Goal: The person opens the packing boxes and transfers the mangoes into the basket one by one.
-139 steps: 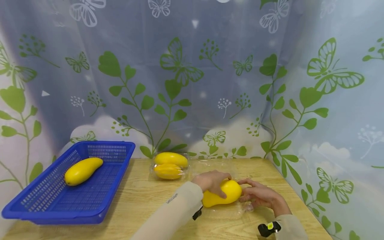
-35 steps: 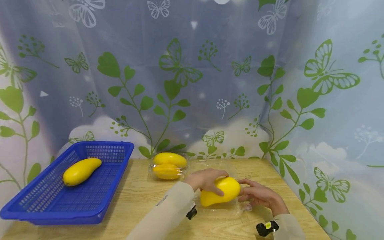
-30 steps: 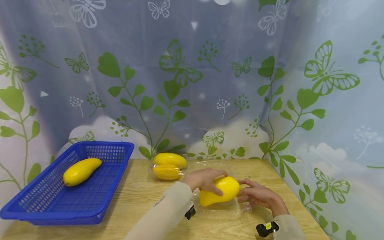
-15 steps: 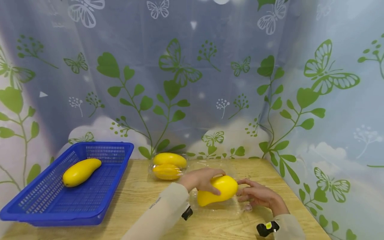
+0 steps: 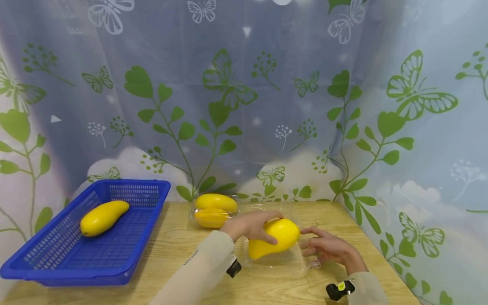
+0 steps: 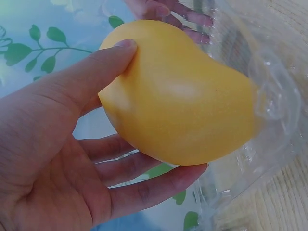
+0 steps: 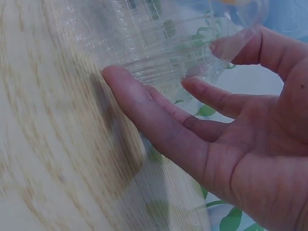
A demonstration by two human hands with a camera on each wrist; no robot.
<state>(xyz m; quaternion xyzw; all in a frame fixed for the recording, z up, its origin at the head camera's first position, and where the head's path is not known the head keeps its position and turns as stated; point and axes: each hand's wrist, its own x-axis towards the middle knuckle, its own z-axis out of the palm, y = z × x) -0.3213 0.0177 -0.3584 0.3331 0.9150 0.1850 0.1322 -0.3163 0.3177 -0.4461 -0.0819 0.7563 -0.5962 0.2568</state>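
My left hand [image 5: 249, 226] grips a large yellow mango [image 5: 282, 235], thumb across one side and fingers along the other. In the left wrist view, the mango [image 6: 178, 91] is tilted, its narrow end beside the clear plastic wall. Beneath it in the head view lies an opened clear plastic clamshell box [image 5: 280, 269]. My right hand [image 5: 329, 248] holds the right side of this box. In the right wrist view, the thumb and fingers lie on either side of the ribbed plastic box [image 7: 159, 62].
At the far left stands a blue plastic basket [image 5: 126, 275] with one yellow mango [image 5: 103, 218] inside. Near the back of the wooden table [image 5: 171, 262], another clear box [image 5: 193, 216] holds two yellow mangoes [image 5: 215, 203]. A patterned curtain [image 5: 244, 140] hangs behind the table.
My left hand has shifted left and slightly back with the mango, which now tilts more and sits farther from my right fingers. My right hand has stayed at the box.
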